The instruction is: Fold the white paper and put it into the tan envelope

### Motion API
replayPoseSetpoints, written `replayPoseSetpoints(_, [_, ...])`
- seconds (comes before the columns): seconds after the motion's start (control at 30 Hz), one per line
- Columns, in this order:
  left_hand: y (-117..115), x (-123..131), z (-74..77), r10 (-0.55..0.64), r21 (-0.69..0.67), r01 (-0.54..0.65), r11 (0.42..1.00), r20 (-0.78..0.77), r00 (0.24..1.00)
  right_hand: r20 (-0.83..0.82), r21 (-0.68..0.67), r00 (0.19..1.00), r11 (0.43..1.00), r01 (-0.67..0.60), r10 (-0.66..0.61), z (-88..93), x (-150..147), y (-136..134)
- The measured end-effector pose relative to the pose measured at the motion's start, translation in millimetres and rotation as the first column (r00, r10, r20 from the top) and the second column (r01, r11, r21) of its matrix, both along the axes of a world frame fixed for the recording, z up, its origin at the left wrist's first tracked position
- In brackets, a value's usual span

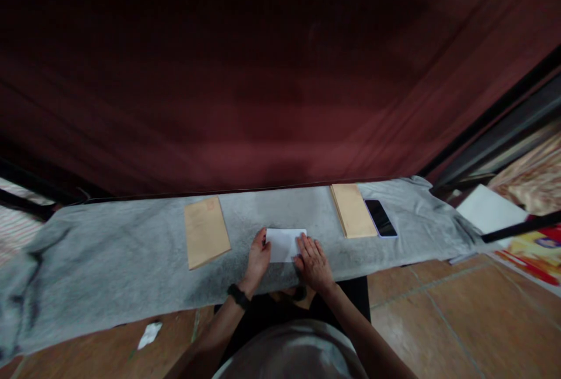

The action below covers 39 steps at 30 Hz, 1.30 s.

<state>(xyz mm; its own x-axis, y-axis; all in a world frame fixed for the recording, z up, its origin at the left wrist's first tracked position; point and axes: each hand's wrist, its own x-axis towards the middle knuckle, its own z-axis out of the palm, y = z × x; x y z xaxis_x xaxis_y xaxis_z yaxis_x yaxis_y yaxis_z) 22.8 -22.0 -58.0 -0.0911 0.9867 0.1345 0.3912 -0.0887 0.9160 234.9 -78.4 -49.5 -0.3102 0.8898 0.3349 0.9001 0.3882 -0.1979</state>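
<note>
My feed is dim: beyond the gray cloth [118, 250], the maroon panel [272, 116] fades nearly black upward. Shadows on the cloth are soft; right of it, the red-and-yellow packaging [537, 256] looks stretched, blurry.

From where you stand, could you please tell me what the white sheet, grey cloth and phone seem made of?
White sheet: probably paper, matte, with crisp edges.
Grey cloth: likely plush fabric, as its patchy nap and soft folds suggest.
Phone: apparently glass-fronted, dark and smooth; its lilac rim could be plastic.

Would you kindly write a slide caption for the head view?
Left hand and right hand on white paper, brown envelopes either side, atop grey cloth.
</note>
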Motion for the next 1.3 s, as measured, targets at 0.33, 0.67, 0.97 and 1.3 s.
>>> replayPoseSetpoints(0.33, [-10,5,24.9,0.089,-0.087,-0.084,0.993,0.048,0.995,-0.031,-0.004,0.999,1.000,0.013,-0.013,4.5,-2,-1])
replayPoseSetpoints(0.67, [-14,-3,47.3,0.042,-0.128,-0.023,0.991,0.151,0.988,-0.472,-0.161,0.877,0.987,0.017,-0.092,10.6,7,6])
replayPoseSetpoints(0.97, [-13,6,76.8,0.202,-0.220,-0.090,0.971,0.557,0.805,-0.877,-0.293,0.449,0.932,-0.214,-0.173,63.6,1,19])
replayPoseSetpoints(1.3, [-19,4,93.7,0.007,-0.219,0.160,0.962,0.611,0.792,-0.915,-0.395,0.160,0.906,-0.155,-0.371,84.9,-2,37])
